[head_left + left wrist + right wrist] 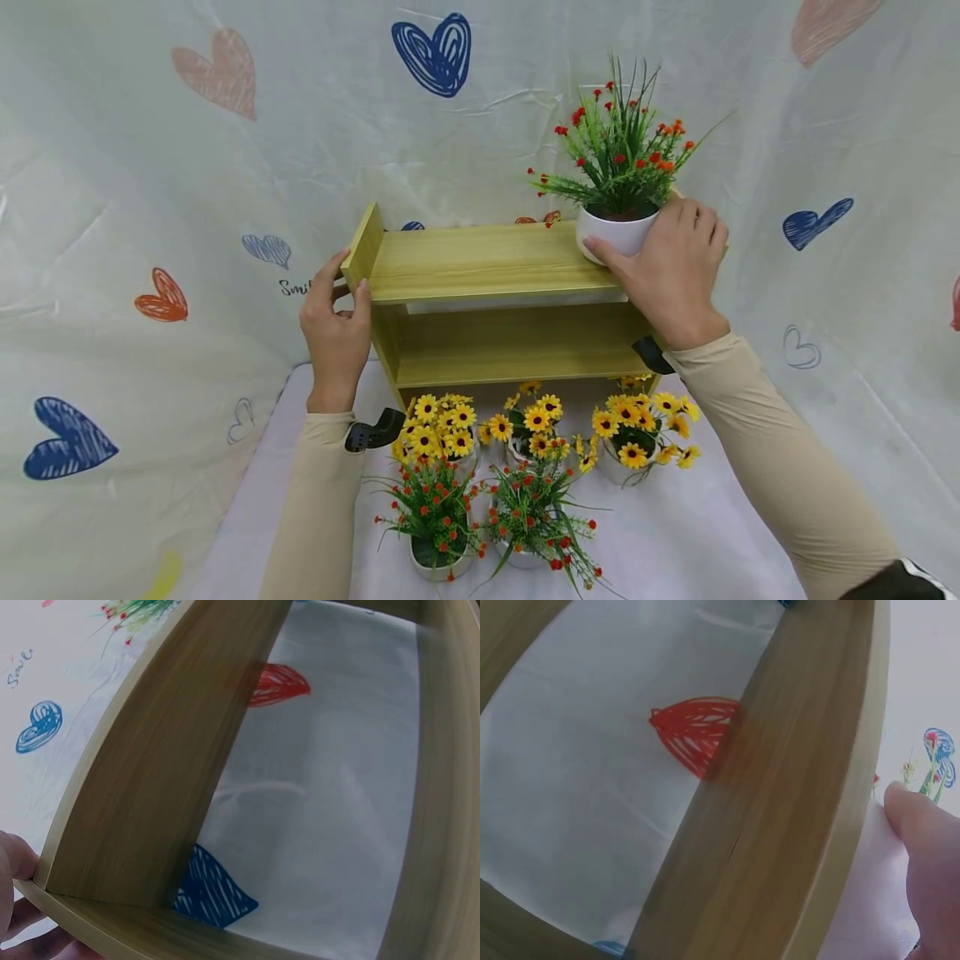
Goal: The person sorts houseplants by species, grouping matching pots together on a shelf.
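Note:
A two-tier wooden shelf stands at the back of the table. Over the right end of its top board is a white flowerpot with green grass and small red flowers. My right hand grips this pot from the right, thumb across its front and fingers around the far side. In the right wrist view the thumb shows beyond the board's edge; the pot is mostly hidden there. At the shelf's left end, my left hand holds the side panel between thumb and fingers.
Three pots of yellow flowers stand in a row before the shelf. Nearer are two pots of red-flowered grass, all on a white-covered table. A white curtain printed with hearts hangs close behind and at both sides.

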A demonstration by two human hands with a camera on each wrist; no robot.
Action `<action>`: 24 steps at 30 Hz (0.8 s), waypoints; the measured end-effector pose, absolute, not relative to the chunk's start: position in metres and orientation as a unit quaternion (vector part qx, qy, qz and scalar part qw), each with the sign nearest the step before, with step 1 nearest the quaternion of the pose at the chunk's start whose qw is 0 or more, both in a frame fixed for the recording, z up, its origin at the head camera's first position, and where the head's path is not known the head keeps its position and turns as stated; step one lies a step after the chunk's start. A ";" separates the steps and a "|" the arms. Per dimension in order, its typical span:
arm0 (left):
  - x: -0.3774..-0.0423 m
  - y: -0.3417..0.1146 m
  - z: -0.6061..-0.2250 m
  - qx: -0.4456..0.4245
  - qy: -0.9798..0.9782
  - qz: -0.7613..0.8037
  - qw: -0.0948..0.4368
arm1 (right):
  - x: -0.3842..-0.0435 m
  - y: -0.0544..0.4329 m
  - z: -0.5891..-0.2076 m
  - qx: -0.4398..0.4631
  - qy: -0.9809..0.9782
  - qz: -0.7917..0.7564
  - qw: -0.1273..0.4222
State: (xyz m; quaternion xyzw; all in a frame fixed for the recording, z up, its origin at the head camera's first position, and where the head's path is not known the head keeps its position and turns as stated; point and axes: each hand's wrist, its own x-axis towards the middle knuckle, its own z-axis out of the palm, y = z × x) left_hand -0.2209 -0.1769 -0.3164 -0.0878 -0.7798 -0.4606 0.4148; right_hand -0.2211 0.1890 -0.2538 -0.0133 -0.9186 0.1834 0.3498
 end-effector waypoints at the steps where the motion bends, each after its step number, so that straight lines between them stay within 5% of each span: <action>1: -0.221 -0.177 -0.317 -0.087 -0.780 -0.461 0.414 | -0.221 0.189 -0.254 -0.012 -0.918 0.178 0.354; 17: -0.221 -0.178 -0.320 -0.083 -0.779 -0.458 0.420 | -0.209 0.200 -0.262 -0.011 -0.913 0.186 0.362; 24: -0.223 -0.178 -0.320 -0.087 -0.776 -0.459 0.424 | -0.181 0.219 -0.294 0.058 -0.852 0.252 0.455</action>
